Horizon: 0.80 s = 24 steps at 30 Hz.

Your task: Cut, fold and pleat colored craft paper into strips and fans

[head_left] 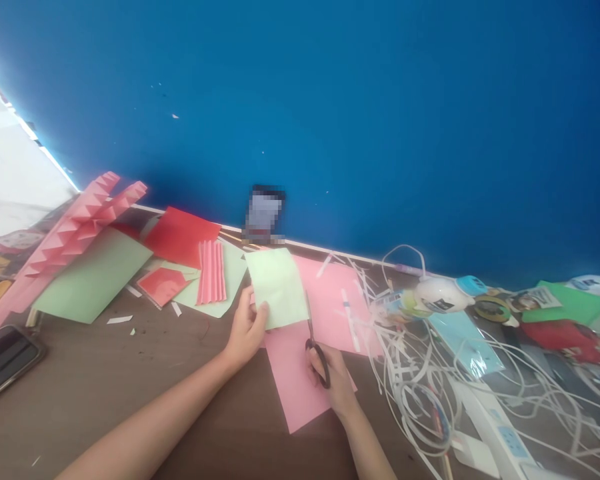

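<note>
My left hand (pixel 249 327) pinches the left edge of a pale green sheet of paper (pixel 280 287), thumb on its front, and holds it up above the table. In my right hand (pixel 337 380) is a pair of scissors (pixel 319 360) with black handles, fingers closed round the loops. The blades point away from me along the right edge of the green sheet; whether they are apart I cannot tell. Beneath both hands lie a pink sheet (pixel 293 387) and another pink sheet (pixel 330 307) with thin white paper strips (pixel 350 320) on it.
On the left are pleated pink paper (pixel 75 233), green paper (pixel 93 277), red paper (pixel 183 237), a small pleated pink piece (pixel 211 273) and a phone (pixel 5 360). To the right, tangled white cables (pixel 415 400), a power strip (pixel 495 420) and a glue bottle (pixel 445 293). A blue wall (pixel 355 133) rises behind.
</note>
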Available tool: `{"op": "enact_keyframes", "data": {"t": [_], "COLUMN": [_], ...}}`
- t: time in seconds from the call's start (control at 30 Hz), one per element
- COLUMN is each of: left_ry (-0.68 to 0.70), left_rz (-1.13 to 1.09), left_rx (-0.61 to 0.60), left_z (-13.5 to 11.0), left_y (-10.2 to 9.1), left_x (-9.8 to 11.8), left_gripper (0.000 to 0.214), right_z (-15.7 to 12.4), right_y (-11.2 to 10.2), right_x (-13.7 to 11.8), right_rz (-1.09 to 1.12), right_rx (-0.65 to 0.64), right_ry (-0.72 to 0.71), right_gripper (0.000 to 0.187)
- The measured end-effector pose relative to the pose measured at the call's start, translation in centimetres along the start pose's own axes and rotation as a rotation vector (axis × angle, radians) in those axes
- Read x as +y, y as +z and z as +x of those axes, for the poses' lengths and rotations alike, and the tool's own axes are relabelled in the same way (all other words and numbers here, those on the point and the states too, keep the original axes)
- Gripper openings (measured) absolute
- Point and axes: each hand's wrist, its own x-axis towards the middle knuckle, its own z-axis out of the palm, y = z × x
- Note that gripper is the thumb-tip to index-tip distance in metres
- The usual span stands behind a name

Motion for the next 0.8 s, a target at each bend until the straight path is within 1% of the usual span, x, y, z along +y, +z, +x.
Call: {"op": "enact_keyframes", "data": {"t": [0.27, 0.6, 0.7, 0.8], "left_ry": [-0.009, -0.029, -0.048, -0.054], "left_rz": [-0.013, -0.040, -0.029, -0.023], "left_rx": [-0.005, 0.008, 0.017, 0.019], "left_z": [0.01, 0.08, 0.08, 0.12], "left_y": [-0.08, -0.03, -0.10, -0.17], "left_x": [0.01, 0.07, -0.05, -0.18], "left_gripper": [0.030, 0.030, 0.030, 0.030], "right_z": [0.06, 0.14, 0.12, 0.05], "right_y": [0.07, 0.17, 0.27, 0.22], "right_x": [0.05, 0.07, 0.05, 0.03], "right_rz": [0.012, 0.009, -0.002, 0.008], "right_rx": [0.005, 0.013, 0.056, 0.130], "right_ry": [0.016, 0.051, 0.043, -0.008], "right_gripper": [0.041, 0.044, 0.044, 0.042]}}
